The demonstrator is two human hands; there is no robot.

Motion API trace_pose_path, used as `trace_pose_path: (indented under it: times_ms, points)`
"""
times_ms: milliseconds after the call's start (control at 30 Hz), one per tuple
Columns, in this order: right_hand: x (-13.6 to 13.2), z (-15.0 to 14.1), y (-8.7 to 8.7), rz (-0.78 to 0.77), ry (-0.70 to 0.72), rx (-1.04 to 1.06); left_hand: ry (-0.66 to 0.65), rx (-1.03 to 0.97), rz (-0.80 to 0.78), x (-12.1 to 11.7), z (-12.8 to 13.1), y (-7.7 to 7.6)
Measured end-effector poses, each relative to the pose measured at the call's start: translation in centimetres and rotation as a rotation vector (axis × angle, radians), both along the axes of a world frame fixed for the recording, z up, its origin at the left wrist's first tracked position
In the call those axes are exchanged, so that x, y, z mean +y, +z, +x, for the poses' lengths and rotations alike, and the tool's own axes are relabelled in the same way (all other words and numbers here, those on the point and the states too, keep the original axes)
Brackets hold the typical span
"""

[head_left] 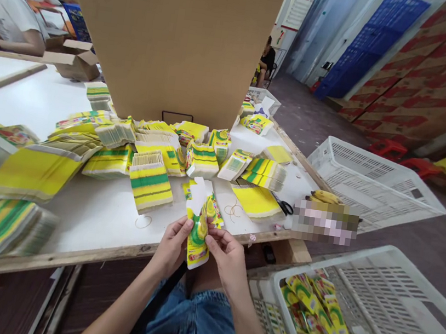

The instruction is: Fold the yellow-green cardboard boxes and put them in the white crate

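Note:
Over the table's front edge, a small yellow-and-green printed carton is held upright between my two hands, its white flaps standing up at the top. My left hand is closed on its left side, thumb in front. My right hand pinches the right side with thumb and fingers. A yellow piece with the same print shows at the carton's upper right; I cannot tell whether it is separate. Just behind lies another printed piece, partly hidden. Stacks of flat yellow, green and white cartons spread across the table beyond.
A large brown cardboard sheet stands at the back of the white table. Black scissors and rubber bands lie on the right. A white crate beside me holds many printed packs; another crate stands behind. Two people sit farther off.

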State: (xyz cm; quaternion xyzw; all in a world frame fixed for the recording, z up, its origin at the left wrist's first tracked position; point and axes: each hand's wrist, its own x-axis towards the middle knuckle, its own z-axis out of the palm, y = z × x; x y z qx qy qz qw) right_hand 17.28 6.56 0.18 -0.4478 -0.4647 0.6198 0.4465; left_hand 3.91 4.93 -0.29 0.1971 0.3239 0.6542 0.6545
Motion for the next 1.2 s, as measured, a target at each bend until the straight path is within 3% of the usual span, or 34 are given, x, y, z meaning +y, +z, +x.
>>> trace_pose_path:
  times_ms: [100, 200, 267, 333, 433, 1000, 1200]
  points:
    - [-0.2, 0.3, 0.3, 0.130, -0.045, -0.263, -0.071, -0.010, 0.037, -0.1, -0.1, 0.1]
    - [-0.1, 0.7, 1.4, 0.459, -0.122, -0.529, -0.150, -0.028, 0.014, -0.4, -0.4, 0.4]
    - [0.2, 0.9, 2.4, 0.690, -0.051, -0.636, -0.203, -0.054, -0.029, -0.6, -0.6, 0.7]
    - [0.6, 1.1, 3.3, 0.804, 0.079, -0.724, -0.245, -0.080, -0.057, -0.7, -0.7, 1.0]
    - [1.0, 1.3, 3.8, 0.809, 0.174, -0.813, -0.264, -0.107, -0.070, -0.9, -0.8, 1.4]
    - [1.6, 1.5, 3.9, 0.818, 0.237, -0.838, -0.274, -0.081, -0.115, -0.9, -1.2, 1.8]
    - [1.4, 1.4, 4.2, 0.750, 0.230, -0.832, -0.269, -0.002, -0.137, -1.0, -1.1, 1.7]
